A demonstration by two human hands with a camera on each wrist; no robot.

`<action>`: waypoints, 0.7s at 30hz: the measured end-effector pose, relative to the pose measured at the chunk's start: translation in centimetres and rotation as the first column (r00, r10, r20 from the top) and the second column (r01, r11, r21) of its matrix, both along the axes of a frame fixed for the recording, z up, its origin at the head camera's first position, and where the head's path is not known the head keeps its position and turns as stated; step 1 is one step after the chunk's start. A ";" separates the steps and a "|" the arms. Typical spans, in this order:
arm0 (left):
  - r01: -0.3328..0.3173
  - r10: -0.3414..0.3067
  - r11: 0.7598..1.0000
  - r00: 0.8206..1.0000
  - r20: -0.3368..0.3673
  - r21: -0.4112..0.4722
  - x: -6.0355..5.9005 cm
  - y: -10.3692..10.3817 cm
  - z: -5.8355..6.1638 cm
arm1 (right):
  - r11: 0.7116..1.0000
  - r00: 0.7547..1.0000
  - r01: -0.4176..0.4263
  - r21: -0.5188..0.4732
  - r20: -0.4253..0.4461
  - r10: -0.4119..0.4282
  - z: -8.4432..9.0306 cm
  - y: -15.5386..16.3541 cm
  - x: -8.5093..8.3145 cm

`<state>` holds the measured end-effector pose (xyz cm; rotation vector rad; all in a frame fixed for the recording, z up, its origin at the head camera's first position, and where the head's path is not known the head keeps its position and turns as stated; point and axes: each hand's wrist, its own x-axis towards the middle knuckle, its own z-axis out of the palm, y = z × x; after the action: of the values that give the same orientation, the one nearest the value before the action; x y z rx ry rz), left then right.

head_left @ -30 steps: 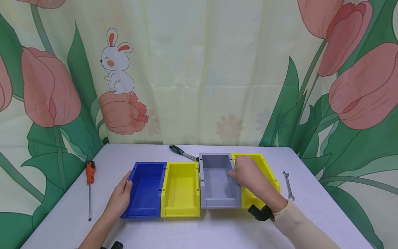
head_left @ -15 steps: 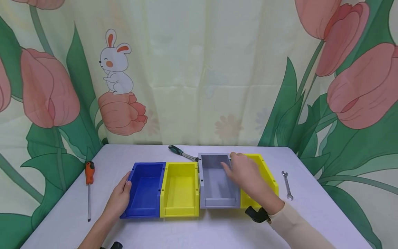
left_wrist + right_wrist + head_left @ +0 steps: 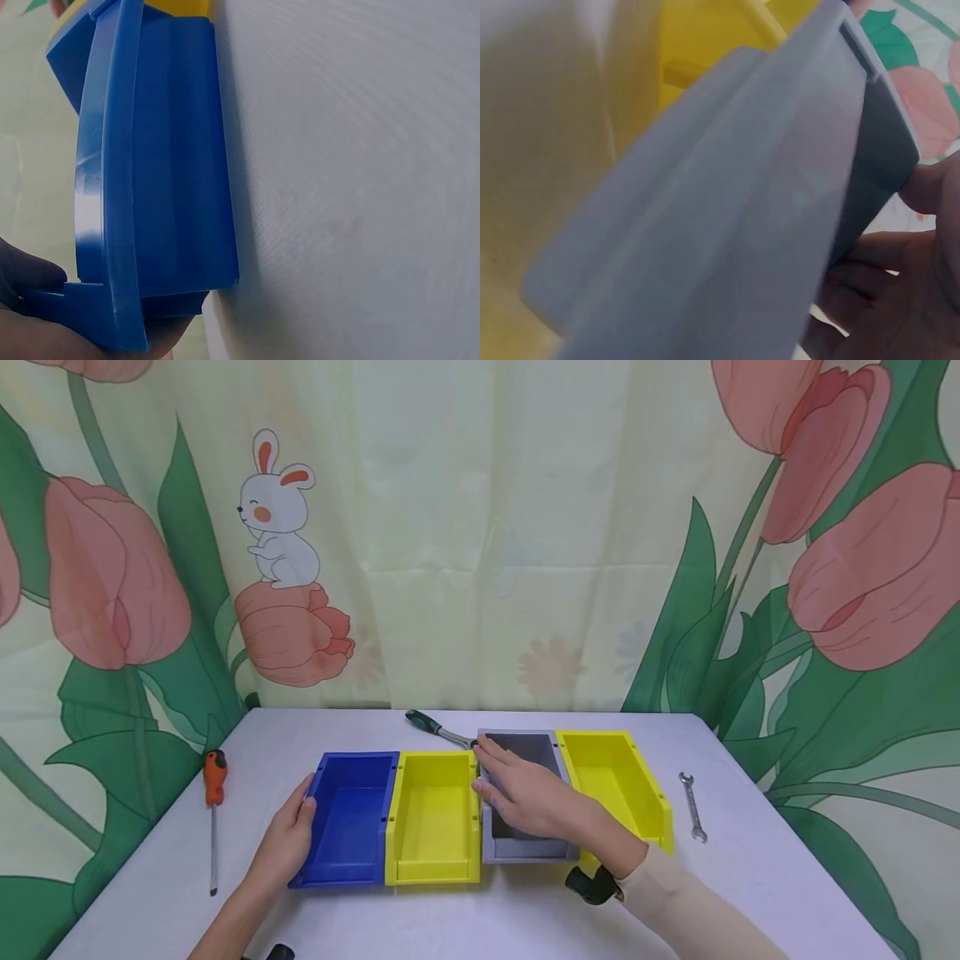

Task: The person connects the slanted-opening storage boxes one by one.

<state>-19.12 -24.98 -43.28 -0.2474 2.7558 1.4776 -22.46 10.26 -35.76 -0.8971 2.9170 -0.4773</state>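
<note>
Four open bins stand in a row on the white table [image 3: 465, 918]: a blue bin [image 3: 352, 814], a yellow bin [image 3: 435, 814], a grey bin [image 3: 528, 747] and a second yellow bin [image 3: 611, 777]. My left hand [image 3: 288, 839] holds the blue bin's left wall, thumb on the rim; the left wrist view shows that wall [image 3: 150, 165] close up. My right hand [image 3: 525, 793] lies flat over the grey bin, straight fingers reaching its left wall. In the right wrist view the grey bin [image 3: 727, 210] fills the frame beside my palm [image 3: 885, 300].
An orange-handled screwdriver [image 3: 213, 793] lies at the table's left. A green-handled ratchet wrench [image 3: 438, 728] lies behind the bins. A small spanner [image 3: 692, 806] lies to the right of them. A flowered curtain hangs behind the table.
My right hand has moved left, from the wall between the grey and right yellow bins across to the grey bin's left wall. The left hand has stayed on the blue bin.
</note>
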 end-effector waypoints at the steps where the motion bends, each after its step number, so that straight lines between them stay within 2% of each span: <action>1: 0.000 0.000 1.000 1.000 0.002 -0.002 0.0 0.0 0.0 | 1.000 1.000 -0.004 -0.002 -0.001 0.004 -0.1 0.0 0.0; 11: 0.011 -0.011 1.000 1.000 0.003 -0.013 -0.1 -0.2 0.0 | 0.999 0.999 -0.031 0.026 -0.022 0.032 -0.4 -0.3 -0.2; 21: -0.002 0.002 1.000 1.000 0.009 -0.026 0.0 0.1 0.2 | 1.000 1.000 -0.019 0.007 -0.023 0.019 -2.0 -0.2 -0.1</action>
<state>-19.11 -24.89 -43.11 -0.2565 2.7699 1.4381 -22.53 10.02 -37.81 -0.9345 2.9265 -0.4592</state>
